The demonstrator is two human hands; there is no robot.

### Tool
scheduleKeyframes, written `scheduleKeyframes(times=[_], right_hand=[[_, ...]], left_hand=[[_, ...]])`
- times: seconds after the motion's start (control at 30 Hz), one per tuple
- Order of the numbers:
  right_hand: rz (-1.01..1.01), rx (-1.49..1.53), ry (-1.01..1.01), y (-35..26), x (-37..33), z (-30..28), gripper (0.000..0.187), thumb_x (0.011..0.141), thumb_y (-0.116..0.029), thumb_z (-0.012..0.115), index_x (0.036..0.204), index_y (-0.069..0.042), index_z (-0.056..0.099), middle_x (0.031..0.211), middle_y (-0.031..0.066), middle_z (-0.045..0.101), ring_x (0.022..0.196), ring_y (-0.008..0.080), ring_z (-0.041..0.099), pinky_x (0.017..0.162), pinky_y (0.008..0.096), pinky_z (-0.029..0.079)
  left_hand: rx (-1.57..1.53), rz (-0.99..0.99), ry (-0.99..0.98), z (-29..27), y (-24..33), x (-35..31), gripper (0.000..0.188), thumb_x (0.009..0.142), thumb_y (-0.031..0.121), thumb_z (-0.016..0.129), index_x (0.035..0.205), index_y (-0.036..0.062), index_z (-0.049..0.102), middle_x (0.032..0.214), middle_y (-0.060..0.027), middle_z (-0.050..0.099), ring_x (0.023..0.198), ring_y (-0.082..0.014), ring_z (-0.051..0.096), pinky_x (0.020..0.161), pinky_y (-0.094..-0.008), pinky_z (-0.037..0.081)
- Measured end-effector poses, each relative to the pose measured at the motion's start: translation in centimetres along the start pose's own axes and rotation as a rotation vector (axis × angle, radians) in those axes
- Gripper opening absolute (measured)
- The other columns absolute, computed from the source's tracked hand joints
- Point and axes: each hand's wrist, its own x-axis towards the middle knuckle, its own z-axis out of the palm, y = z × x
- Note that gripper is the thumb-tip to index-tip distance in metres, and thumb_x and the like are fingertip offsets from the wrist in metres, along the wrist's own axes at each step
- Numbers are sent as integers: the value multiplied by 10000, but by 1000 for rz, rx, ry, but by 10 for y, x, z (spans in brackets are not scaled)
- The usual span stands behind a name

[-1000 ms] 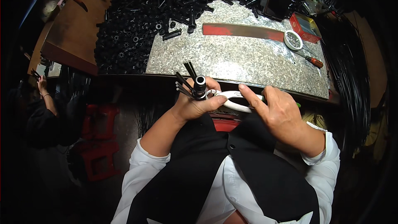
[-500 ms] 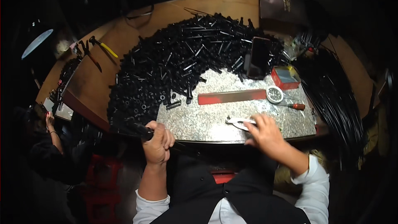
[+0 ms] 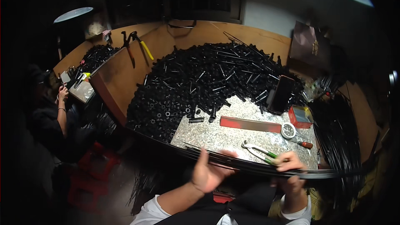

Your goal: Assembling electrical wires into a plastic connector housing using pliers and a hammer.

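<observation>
A person in white sleeves point(image 3: 155, 211) works with a long bundle of thin black rods point(image 3: 255, 168), which stretches along the near edge of a speckled grey slab point(image 3: 198, 135). The right hand point(image 3: 291, 171), slightly blurred, has its fingers curled around the bundle; the left hand point(image 3: 208, 174) is spread, thumb raised and palm toward the rods, though whether its fingers touch them cannot be told. Metal pincers with 2 green handles point(image 3: 259, 151) lie on the slab, handle ends just beside the right hand. Farther back rest a flat red-and-brown bar point(image 3: 250, 125), a round white cup of small metal pieces point(image 3: 287, 137) and a screwdriver with an orange-red handle point(image 3: 306, 145), with a large heap of black tubular parts point(image 3: 200, 75) beyond. At far left, 1 co-worker in dark clothing point(image 3: 54, 121) holds a bare forearm raised
</observation>
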Motion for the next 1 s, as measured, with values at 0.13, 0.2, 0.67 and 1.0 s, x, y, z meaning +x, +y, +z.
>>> scheduleKeyframes(times=[0.13,0.2,0.67,1.0], right_hand=[[-27,-287,-117,-42,42,-11,190,820,-116,623,728,51,610,722,152,589,408,122,528,354,201,415],[288,-405,-201,-37,43,0,72,756,-21,622,723,44,624,745,135,618,418,106,527,357,209,416],[493,-549,-689,108,-9,57,327,819,-302,717,693,-22,606,547,72,587,470,148,576,487,294,474],[279,-309,-621,27,77,39,258,817,-162,715,1005,-32,595,854,7,578,744,85,519,639,254,441]], left_hand=[[633,-558,-396,-4,-13,-22,623,911,514,467,1212,-31,496,1068,-159,629,939,-206,603,856,-323,466],[903,-480,-326,24,6,-26,368,899,280,626,1104,-10,534,860,-63,650,768,-83,594,741,-236,477],[785,302,-233,67,67,21,440,817,37,703,1176,40,449,954,-44,576,889,-113,596,776,-254,524],[902,212,-218,79,72,35,431,755,-38,725,1101,30,477,946,-56,578,876,-109,581,784,-245,515]])
